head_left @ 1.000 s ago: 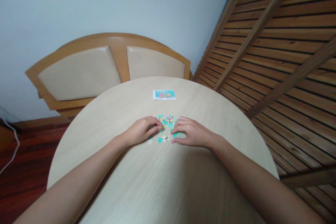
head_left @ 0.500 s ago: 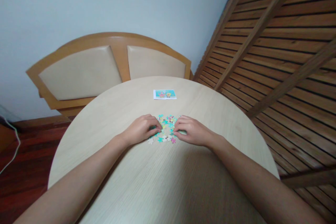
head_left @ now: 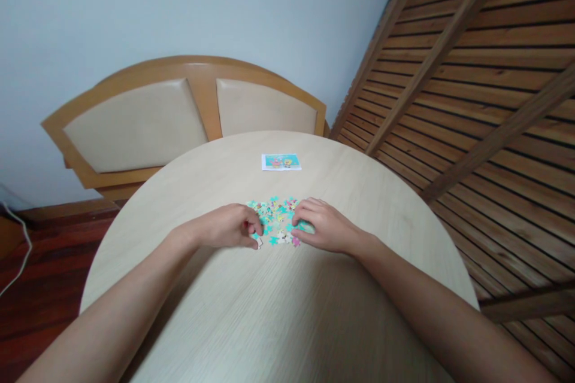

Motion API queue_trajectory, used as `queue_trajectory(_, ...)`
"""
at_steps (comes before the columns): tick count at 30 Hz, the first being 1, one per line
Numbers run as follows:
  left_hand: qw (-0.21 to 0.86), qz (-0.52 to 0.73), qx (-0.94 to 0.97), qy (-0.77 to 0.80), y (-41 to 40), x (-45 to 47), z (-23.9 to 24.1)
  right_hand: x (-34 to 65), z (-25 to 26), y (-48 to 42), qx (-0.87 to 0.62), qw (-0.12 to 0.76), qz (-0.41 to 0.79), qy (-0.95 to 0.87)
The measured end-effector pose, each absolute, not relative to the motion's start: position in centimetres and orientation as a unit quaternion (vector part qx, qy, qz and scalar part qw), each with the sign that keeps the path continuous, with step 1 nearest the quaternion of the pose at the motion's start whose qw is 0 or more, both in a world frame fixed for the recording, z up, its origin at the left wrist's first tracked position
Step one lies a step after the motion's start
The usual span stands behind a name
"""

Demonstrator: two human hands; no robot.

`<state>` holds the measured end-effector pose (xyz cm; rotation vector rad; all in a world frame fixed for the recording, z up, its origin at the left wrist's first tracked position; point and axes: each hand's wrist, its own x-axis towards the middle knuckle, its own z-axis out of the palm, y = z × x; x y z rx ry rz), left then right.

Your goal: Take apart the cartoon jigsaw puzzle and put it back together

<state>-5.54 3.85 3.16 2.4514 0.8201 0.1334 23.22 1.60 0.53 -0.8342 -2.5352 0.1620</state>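
Several small turquoise, pink and yellow puzzle pieces [head_left: 275, 215] lie scattered in the middle of a round pale wooden table [head_left: 278, 311]. At the left edge of the pile my left hand [head_left: 229, 228] has its fingers curled and pinches a whitish puzzle piece [head_left: 259, 243] between thumb and fingertips. My right hand [head_left: 321, 226] rests on the right edge of the pile, fingers bent over some turquoise pieces; what lies under it is partly hidden.
A small printed picture card [head_left: 281, 162] lies farther back on the table. Behind the table stands a wooden bench back with beige padded panels [head_left: 179, 116]. A slatted wooden frame [head_left: 471, 84] leans at the right. A white cable [head_left: 18, 251] hangs at the far left.
My left hand has pulled back to the left and toward me, uncovering more pieces, and now pinches one at the pile's near-left corner. My right hand has barely shifted.
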Motion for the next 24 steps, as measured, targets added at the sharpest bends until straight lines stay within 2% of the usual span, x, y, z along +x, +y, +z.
queue_trajectory(12,0.301,0.080,0.910,0.273,3.6,-5.2,2.9,22.9,0.0,1.5,-0.229,0.232,0.069,-0.943)
queue_trajectory(24,0.385,0.147,0.876,0.250,3.1,-4.4,3.4,23.2,0.3,2.1,-0.260,0.255,0.058,-0.929)
